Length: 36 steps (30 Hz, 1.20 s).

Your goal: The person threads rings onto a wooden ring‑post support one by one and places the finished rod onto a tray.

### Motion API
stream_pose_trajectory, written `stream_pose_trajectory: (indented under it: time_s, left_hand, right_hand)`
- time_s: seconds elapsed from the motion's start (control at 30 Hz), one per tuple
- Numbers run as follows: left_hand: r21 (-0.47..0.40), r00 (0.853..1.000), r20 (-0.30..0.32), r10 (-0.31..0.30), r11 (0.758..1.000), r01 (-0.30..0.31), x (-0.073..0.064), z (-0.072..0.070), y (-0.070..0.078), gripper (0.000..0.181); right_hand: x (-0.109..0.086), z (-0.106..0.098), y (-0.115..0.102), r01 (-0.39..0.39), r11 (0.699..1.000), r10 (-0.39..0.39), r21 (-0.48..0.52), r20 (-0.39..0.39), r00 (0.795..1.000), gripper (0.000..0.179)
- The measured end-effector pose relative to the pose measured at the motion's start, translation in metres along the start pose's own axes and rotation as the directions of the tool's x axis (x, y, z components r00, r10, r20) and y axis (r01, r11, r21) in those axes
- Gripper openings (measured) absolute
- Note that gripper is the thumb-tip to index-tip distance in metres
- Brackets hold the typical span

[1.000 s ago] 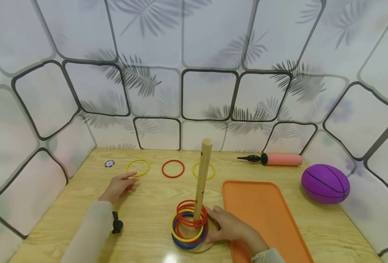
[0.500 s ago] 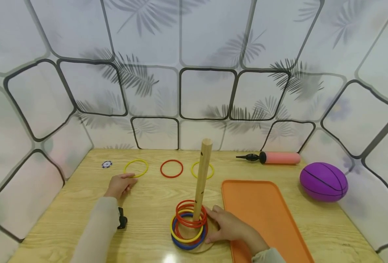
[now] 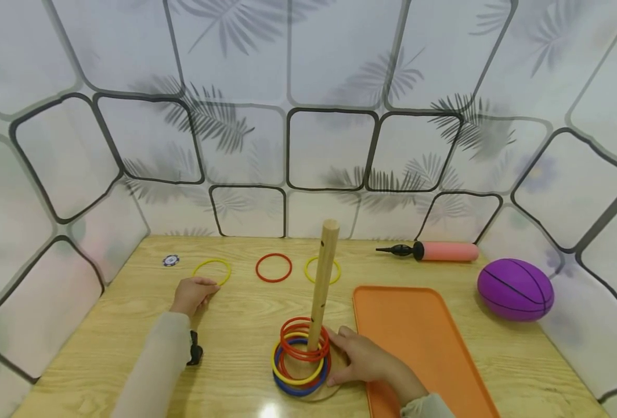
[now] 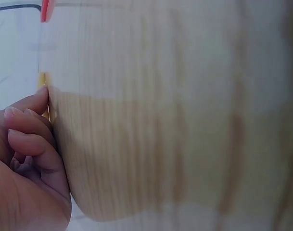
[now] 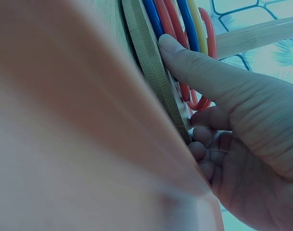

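Note:
My left hand [image 3: 193,295] pinches the near edge of a yellow ring [image 3: 228,268] at the back left of the table. In the left wrist view its fingertips meet the yellow ring [image 4: 43,78], mostly hidden behind them. A ring toss stand, with an upright wooden post [image 3: 324,278] on a round base [image 3: 326,392], stands at the front middle. Several red, yellow and blue rings [image 3: 300,383] lie around the post. My right hand [image 3: 363,357] grips the base's right edge. In the right wrist view the thumb lies along the base [image 5: 156,72] beside the rings, fingers curled at its rim.
A red ring [image 3: 274,282] and another yellow ring [image 3: 338,273] lie along the back. Right of the stand is an orange tray [image 3: 418,331]. Beyond it are a pink hand pump [image 3: 449,251] and a purple ball [image 3: 515,289]. A poker chip [image 3: 171,260] lies far left.
My left hand has closed its fingers on the yellow ring, which has shifted slightly left and toward me. The right hand and the stand have stayed in place.

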<state>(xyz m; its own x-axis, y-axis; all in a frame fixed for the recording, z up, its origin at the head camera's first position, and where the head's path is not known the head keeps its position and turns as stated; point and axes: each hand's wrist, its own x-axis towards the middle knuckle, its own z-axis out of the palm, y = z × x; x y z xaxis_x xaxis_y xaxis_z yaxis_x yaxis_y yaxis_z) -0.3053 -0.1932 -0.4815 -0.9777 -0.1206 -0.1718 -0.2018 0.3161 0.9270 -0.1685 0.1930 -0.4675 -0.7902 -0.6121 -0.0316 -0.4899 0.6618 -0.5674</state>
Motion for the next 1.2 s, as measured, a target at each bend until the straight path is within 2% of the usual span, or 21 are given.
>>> stream_pose_trajectory:
  time_s: [0.23, 0.43, 0.67, 0.9, 1.03, 1.2]
  left_hand:
    - [0.072, 0.998, -0.014, 0.061, 0.996, -0.06, -0.003, 0.003, 0.001, 0.02]
    - [0.09, 0.996, -0.014, 0.088, 0.992, -0.087, -0.009, 0.006, 0.007, 0.026]
    - [0.108, 0.99, -0.015, 0.14, 0.985, -0.138, -0.014, 0.004, 0.007, 0.034]
    - [0.07, 0.987, 0.052, 0.15, 0.986, -0.153, -0.016, -0.001, 0.013, 0.046]
    - [0.043, 0.988, 0.071, 0.138, 0.989, -0.141, -0.019, -0.002, 0.017, 0.049]
    - [0.053, 0.985, 0.094, 0.147, 0.987, -0.152, -0.025, -0.004, 0.027, 0.051]
  right_hand:
    - [-0.001, 0.0, 0.0, 0.005, 1.0, -0.005, -0.008, -0.005, 1.0, 0.096]
    - [-0.002, -0.001, 0.0, 0.002, 1.0, -0.002, -0.011, -0.011, 1.0, 0.095]
    - [-0.001, 0.0, -0.001, 0.003, 1.0, -0.003, -0.011, -0.002, 1.0, 0.096]
    - [-0.001, 0.001, 0.0, -0.003, 1.0, 0.003, -0.006, 0.006, 1.0, 0.095]
    - [-0.001, 0.0, 0.0, 0.002, 1.0, -0.002, -0.003, 0.006, 1.0, 0.095]
    - [-0.001, 0.0, 0.0, 0.001, 1.0, -0.001, 0.009, 0.008, 1.0, 0.095]
